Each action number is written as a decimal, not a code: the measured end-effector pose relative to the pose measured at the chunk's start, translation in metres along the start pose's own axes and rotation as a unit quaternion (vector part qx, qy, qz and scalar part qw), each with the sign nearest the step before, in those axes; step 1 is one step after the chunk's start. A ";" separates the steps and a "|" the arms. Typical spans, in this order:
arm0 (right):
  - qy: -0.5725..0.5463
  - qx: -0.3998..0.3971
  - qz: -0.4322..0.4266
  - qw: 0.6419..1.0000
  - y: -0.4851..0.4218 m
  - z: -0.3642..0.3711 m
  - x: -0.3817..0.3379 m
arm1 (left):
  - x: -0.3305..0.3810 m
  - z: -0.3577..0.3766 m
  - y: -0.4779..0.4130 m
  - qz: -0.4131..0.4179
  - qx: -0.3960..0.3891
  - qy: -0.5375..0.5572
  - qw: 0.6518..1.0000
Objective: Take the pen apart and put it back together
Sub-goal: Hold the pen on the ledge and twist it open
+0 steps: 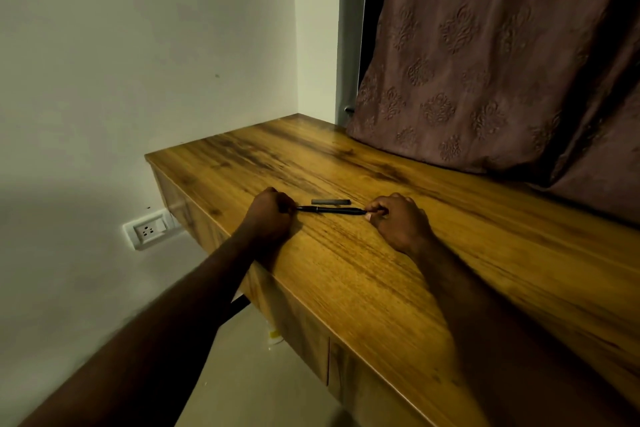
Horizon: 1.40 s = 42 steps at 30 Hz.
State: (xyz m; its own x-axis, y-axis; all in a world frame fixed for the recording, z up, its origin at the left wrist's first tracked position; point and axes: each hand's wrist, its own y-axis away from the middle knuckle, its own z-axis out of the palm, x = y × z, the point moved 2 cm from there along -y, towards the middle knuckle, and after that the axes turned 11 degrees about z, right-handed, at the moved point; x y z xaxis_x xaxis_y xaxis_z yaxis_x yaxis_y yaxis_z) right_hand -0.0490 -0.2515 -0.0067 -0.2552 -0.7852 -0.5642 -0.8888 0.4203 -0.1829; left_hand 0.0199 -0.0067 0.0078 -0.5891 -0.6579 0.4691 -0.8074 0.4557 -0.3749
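The black pen (329, 209) spans both hands low at the wooden desk (381, 288). The left hand (272, 210) is curled round 1 end and the right hand (394, 218) pinches the other. Twisting or pulling should run straight along the barrel. What looks like a dark cap (330, 201) lies just behind, apart and liable to be knocked. The curtain (485, 62) drapes farther back.

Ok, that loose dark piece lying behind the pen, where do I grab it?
Best pinch the dark piece at mid-length across its narrow width, from above. It lies flat on the table, long axis left to right, and the pen, held by the left hand and right hand, runs close along its near side.
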 end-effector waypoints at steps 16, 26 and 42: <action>-0.266 -0.081 0.024 0.960 0.061 -0.036 0.014 | 0.040 -0.010 0.059 -0.089 -0.030 0.437 0.895; -0.262 -0.060 0.041 0.962 0.082 -0.043 0.014 | 0.056 -0.003 0.053 -0.087 -0.041 0.366 0.926; -0.285 -0.061 0.052 0.955 0.076 -0.040 0.015 | 0.053 0.035 0.046 0.114 0.040 0.210 0.970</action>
State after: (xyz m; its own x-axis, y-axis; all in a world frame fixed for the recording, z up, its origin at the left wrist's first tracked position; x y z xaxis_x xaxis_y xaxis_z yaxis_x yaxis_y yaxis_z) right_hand -0.1353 -0.2495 0.0031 -0.1266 -0.3518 -0.9275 -0.9169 0.3983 -0.0259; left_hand -0.0469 -0.0413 -0.0122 -0.7273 -0.2360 0.6445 -0.6593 0.5010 -0.5606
